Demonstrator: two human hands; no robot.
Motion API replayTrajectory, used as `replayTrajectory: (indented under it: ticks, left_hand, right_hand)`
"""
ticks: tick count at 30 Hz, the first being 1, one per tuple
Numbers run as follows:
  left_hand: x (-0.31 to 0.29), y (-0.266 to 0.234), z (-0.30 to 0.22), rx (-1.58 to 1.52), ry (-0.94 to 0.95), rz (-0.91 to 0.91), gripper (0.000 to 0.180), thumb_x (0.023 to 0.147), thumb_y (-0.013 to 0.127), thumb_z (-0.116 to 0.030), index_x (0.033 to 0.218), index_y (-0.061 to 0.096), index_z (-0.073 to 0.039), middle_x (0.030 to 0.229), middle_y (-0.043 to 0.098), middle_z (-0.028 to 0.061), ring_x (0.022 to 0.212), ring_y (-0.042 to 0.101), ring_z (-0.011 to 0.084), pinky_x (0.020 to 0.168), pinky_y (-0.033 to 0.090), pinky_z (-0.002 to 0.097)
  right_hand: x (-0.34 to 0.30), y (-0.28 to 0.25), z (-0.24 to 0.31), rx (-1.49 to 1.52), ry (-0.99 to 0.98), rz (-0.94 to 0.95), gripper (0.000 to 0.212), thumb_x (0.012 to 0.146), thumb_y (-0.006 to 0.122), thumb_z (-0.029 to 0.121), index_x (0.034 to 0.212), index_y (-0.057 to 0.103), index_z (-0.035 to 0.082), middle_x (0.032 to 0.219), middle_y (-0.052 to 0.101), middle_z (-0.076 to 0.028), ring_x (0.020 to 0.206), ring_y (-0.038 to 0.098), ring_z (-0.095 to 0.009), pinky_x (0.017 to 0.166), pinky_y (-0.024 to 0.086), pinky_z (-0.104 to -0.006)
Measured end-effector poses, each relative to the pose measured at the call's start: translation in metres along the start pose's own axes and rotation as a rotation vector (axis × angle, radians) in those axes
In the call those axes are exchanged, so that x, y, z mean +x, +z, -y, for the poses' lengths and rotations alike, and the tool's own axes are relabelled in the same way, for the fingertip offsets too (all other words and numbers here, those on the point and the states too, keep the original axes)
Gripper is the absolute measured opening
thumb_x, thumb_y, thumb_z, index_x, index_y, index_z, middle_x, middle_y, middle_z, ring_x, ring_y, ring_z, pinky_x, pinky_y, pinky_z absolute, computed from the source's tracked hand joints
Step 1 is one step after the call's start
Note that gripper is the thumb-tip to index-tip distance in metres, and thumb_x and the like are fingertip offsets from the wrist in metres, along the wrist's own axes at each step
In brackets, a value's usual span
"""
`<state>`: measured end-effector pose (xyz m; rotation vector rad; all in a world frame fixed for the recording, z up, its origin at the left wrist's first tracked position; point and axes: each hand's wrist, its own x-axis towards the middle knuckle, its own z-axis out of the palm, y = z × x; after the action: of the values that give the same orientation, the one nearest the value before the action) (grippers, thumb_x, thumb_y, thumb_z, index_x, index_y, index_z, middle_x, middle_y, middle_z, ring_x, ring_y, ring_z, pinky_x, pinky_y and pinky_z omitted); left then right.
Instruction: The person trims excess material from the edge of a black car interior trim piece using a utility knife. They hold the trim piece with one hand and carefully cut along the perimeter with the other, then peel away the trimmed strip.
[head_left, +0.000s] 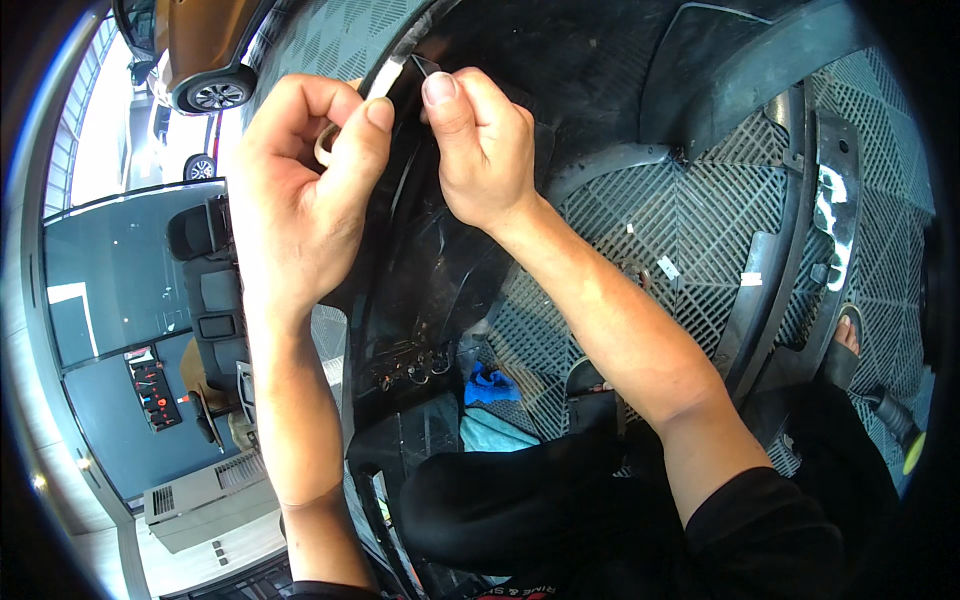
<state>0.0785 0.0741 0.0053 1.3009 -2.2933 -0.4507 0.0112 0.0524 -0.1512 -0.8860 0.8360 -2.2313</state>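
A large black car bumper (430,230) lies before me, its curved edge running up between my hands. My left hand (310,170) is closed at this edge, thumb and fingers pinching a pale strip (386,80) that lies along it. Part of the strip curls back as a beige loop inside my fingers. On the inner side of the edge, my right hand (482,145) is closed in a pinch, thumb on top. A small, thin, dark blade-like piece (426,65) sticks out from its fingertips toward the strip. Its handle, if any, is hidden in the hand.
Another dark bumper part (790,260) lies at right on the grey grid floor (680,230). Blue (490,383) and teal cloths (497,430) lie near my knees. At far right is a polisher-like tool (900,430) with a yellow-green pad. An orange car (205,50) stands far left.
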Motion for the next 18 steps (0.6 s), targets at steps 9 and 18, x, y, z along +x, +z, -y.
replayTrajectory:
  ticks: [9, 18]
  left_hand:
    - [0.000, 0.004, 0.007, -0.073, 0.021, -0.046, 0.018, 0.096, 0.073, -0.014, 0.090, 0.061, -0.003, 0.073, 0.056, -0.0073, 0.065, 0.045, -0.0004, 0.056, 0.035, 0.0172]
    - [-0.002, 0.005, 0.008, -0.101, 0.001, -0.066, 0.017, 0.096, 0.073, -0.014, 0.090, 0.062, -0.002, 0.071, 0.054, -0.0086, 0.063, 0.043, -0.0010, 0.055, 0.032, 0.0171]
  right_hand:
    - [0.006, 0.000, 0.000, -0.012, -0.031, -0.003, 0.045, 0.105, 0.058, 0.038, 0.077, 0.060, 0.004, 0.059, 0.057, -0.008, 0.053, 0.057, -0.015, 0.049, 0.043, -0.0301]
    - [0.015, -0.010, -0.003, -0.128, -0.109, 0.057, 0.043, 0.103, 0.062, 0.036, 0.074, 0.061, 0.004, 0.056, 0.057, -0.009, 0.048, 0.057, -0.018, 0.046, 0.042, -0.0297]
